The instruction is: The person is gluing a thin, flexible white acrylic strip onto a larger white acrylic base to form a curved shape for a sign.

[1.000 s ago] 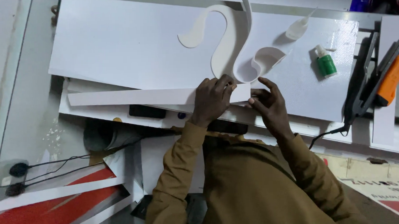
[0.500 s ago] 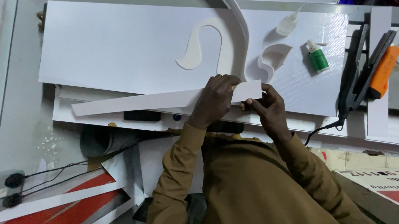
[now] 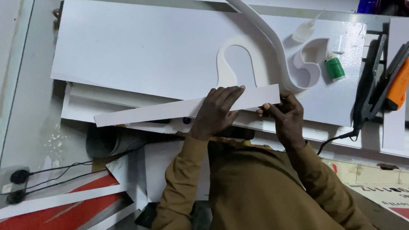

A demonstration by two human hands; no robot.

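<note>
Left hand (image 3: pixel 215 112) presses flat, fingers spread, on a long white strip (image 3: pixel 168 110) lying across the white board (image 3: pixel 134 49) on the counter; right hand (image 3: pixel 281 114) pinches the strip's right end; uneven pressure could let it skew or bend.

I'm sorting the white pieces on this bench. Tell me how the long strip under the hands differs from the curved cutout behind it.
The strip is straight and narrow; the curved cutout is a rounded arch shape. The strip is pressed by the left hand and gripped near its end by the right hand; the cutout lies untouched on the big white board. The strip is far longer. Both are flat and white.
</note>
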